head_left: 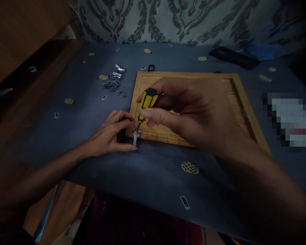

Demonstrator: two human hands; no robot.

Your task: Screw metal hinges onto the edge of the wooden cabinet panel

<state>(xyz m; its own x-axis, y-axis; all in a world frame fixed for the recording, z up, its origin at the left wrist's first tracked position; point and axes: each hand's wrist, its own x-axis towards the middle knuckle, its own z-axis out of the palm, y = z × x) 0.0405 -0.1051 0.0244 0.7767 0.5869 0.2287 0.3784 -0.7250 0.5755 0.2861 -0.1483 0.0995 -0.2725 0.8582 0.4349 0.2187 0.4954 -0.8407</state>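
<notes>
A wooden panel [193, 85] with a raised frame lies flat on a dark blue cloth [153, 177]. My right hand [191, 112] is closed around a yellow and black screwdriver [146, 102], held upright with its tip down at the panel's near left corner. There the tip meets a small silver metal bracket [136, 136]. My left hand [111, 134] pinches that bracket against the panel's corner, thumb and fingers closed on it. A row of small holes runs along the panel's near edge.
A pile of silver metal fittings and loose screws [114, 80] lies on the cloth left of the panel. A dark flat object [232, 56] and a blue cloth bundle [262, 50] sit at the back right. A wooden surface [20, 51] borders the left side.
</notes>
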